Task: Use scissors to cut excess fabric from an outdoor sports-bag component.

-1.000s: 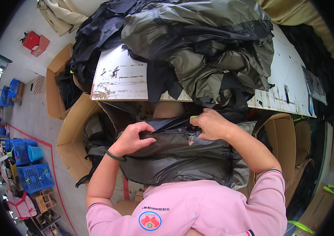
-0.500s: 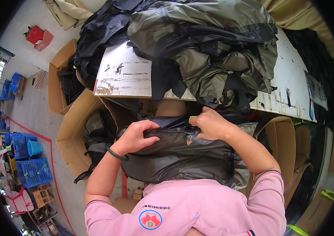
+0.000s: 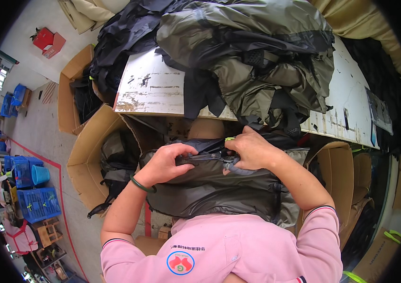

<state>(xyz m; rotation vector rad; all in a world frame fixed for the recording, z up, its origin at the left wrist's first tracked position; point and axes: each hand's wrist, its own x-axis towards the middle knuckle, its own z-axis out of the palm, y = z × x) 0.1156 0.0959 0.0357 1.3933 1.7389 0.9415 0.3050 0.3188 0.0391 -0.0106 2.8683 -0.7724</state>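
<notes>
Right now the dark olive garment (image 3: 210,188) lies across your lap, just below the edge of the white worktable (image 3: 155,92), with its top edge gathered up between your two hands. Your left hand (image 3: 165,162) is curled shut around that edge, thumb on top, a green band at the wrist. Your right hand (image 3: 252,150) is closed on the same edge just beside it, fingers pressed together over the dark seam; the two hands nearly touch. Compared with half a second ago, both hands have drawn slightly closer together on the edge, and the garment sits much as it did. Beyond your hands, a heap of olive and black garments (image 3: 252,56) covers the tabletop. To your left an open cardboard box (image 3: 87,158) holds more dark fabric, and blue crates (image 3: 35,200) stand on the floor further out.
</notes>
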